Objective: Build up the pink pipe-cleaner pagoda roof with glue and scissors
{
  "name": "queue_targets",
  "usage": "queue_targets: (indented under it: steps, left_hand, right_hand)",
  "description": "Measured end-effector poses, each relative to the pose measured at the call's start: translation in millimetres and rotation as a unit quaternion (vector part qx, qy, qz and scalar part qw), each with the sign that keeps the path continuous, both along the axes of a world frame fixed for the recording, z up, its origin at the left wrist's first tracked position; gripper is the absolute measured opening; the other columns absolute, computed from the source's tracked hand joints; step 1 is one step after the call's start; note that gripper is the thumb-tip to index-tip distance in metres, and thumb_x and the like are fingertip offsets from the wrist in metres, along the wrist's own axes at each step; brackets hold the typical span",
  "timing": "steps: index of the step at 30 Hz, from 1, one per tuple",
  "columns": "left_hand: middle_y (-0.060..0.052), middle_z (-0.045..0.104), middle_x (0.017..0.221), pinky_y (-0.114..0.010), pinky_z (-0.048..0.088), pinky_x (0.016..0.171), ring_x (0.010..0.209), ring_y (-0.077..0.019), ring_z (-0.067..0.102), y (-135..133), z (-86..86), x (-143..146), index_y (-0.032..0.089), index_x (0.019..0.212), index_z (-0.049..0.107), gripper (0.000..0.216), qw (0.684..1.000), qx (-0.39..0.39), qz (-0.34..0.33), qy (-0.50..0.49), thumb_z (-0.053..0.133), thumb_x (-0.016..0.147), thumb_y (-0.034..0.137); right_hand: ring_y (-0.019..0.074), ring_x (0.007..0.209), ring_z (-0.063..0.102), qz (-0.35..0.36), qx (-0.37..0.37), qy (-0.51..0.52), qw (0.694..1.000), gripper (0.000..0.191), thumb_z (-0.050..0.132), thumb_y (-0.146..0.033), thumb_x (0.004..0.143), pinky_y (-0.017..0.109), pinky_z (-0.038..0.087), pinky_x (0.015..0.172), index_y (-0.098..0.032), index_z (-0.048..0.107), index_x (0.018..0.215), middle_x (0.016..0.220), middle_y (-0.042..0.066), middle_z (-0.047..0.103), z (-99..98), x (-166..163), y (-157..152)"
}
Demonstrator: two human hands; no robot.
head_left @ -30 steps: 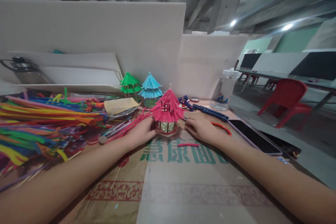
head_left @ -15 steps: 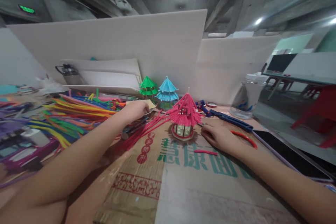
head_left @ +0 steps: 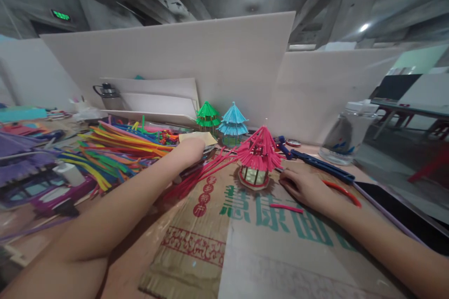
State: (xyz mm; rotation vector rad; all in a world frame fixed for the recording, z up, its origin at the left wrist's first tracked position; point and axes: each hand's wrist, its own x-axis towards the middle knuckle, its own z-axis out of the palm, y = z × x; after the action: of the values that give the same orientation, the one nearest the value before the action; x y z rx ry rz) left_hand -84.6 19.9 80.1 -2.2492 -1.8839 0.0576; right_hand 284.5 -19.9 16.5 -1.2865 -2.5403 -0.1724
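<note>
A small pink pagoda model point(head_left: 258, 158) made of pipe cleaners stands on a sheet of printed cardboard point(head_left: 245, 238). My right hand point(head_left: 304, 186) rests on the cardboard just right of it, fingers curled, with nothing visible in them. A short pink piece point(head_left: 286, 207) lies by that hand. My left hand point(head_left: 189, 149) reaches far left of the pagoda, over a tan paper point(head_left: 197, 138) and a bunch of pink pipe cleaners point(head_left: 196, 175); its fingers are hidden behind the knuckles.
A green pagoda point(head_left: 207, 117) and a blue pagoda point(head_left: 232, 123) stand at the back against white boards. Heaps of coloured pipe cleaners point(head_left: 115, 145) fill the left. A clear jar point(head_left: 345, 134), a blue tool point(head_left: 321, 164), red-handled scissors point(head_left: 342, 190) and a dark phone point(head_left: 403, 215) lie right.
My left hand left the pink pagoda and moved left and back to the tan paper and pipe cleaners. The view swung left. My right hand stayed beside the pagoda.
</note>
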Motion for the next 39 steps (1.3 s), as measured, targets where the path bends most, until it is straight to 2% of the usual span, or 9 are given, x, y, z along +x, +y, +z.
queue_targets:
  steps: [3,7,12,15,19,31,35,39]
  left_hand:
    - [-0.024,0.073,0.107,-0.034,0.051,0.083,0.099,-0.0306,0.071,-12,-5.3,15,0.006,0.111,0.071,0.034,1.000,0.011,0.002,0.007,0.046,0.089,0.011]
    - [-0.030,0.072,0.101,-0.043,0.052,0.084,0.100,-0.0374,0.070,-21,-11.5,28,0.000,0.095,0.074,0.032,0.999,-0.014,0.017,0.033,0.043,0.087,0.003]
    - [-0.030,0.072,0.101,-0.040,0.052,0.083,0.098,-0.0342,0.071,-18,-16.6,27,0.001,0.094,0.074,0.032,0.999,-0.021,0.007,0.049,0.042,0.086,0.002]
    - [-0.029,0.072,0.101,-0.040,0.052,0.084,0.099,-0.0346,0.071,-16,-18.3,22,0.002,0.094,0.074,0.032,0.998,-0.015,-0.003,0.054,0.043,0.088,0.004]
    - [-0.030,0.072,0.101,-0.041,0.052,0.084,0.098,-0.0350,0.071,-16,-18.9,22,0.002,0.095,0.074,0.033,0.998,-0.009,-0.010,0.059,0.042,0.088,0.005]
    - [-0.028,0.073,0.103,-0.037,0.052,0.084,0.099,-0.0328,0.071,-19,-18.0,34,0.003,0.093,0.074,0.033,0.998,-0.017,0.008,0.064,0.042,0.087,0.004]
    - [-0.028,0.073,0.103,-0.038,0.052,0.084,0.099,-0.0333,0.071,-22,-15.5,34,0.002,0.095,0.074,0.034,0.998,-0.009,0.014,0.059,0.041,0.087,0.005]
    - [-0.027,0.073,0.099,-0.039,0.052,0.080,0.094,-0.0340,0.071,-31,-5.6,38,0.003,0.093,0.073,0.032,0.999,0.015,0.013,0.048,0.041,0.088,0.008]
  right_hand:
    - [0.0225,0.081,0.059,0.002,0.004,0.008,1.000,0.021,0.044,-0.027,0.096,0.032,0.043,0.070,-0.020,0.061,0.085,0.088,0.009,0.066,1.0,-1,-1]
    - [0.0212,0.076,0.059,-0.012,-0.001,0.005,1.000,0.021,0.044,-0.026,0.095,0.031,0.041,0.066,-0.019,0.063,0.086,0.087,0.009,0.067,4.2,-4,-4]
    - [0.0199,0.077,0.059,-0.007,0.010,0.011,1.000,0.020,0.046,-0.024,0.095,0.030,0.039,0.066,-0.018,0.063,0.086,0.088,0.009,0.067,7.6,-6,-8]
    - [0.0184,0.072,0.056,-0.014,0.010,0.010,1.000,0.020,0.047,-0.023,0.094,0.029,0.036,0.063,-0.018,0.063,0.084,0.084,0.008,0.066,8.3,-6,-11]
    - [0.0183,0.074,0.056,-0.014,0.011,0.013,1.000,0.017,0.048,-0.020,0.094,0.029,0.036,0.064,-0.017,0.062,0.084,0.086,0.008,0.066,8.5,-6,-12]
    - [0.0173,0.076,0.057,-0.017,0.003,0.012,1.000,0.016,0.049,-0.019,0.094,0.027,0.036,0.065,-0.016,0.064,0.087,0.088,0.008,0.067,10.2,-7,-14]
    - [0.0171,0.075,0.057,-0.016,0.006,0.011,1.000,0.016,0.050,-0.020,0.094,0.027,0.036,0.064,-0.016,0.064,0.086,0.087,0.008,0.067,10.7,-7,-14]
    - [0.0165,0.073,0.057,-0.012,0.013,0.013,1.000,0.016,0.050,-0.018,0.093,0.027,0.036,0.063,-0.016,0.064,0.086,0.086,0.008,0.067,10.4,-8,-13]
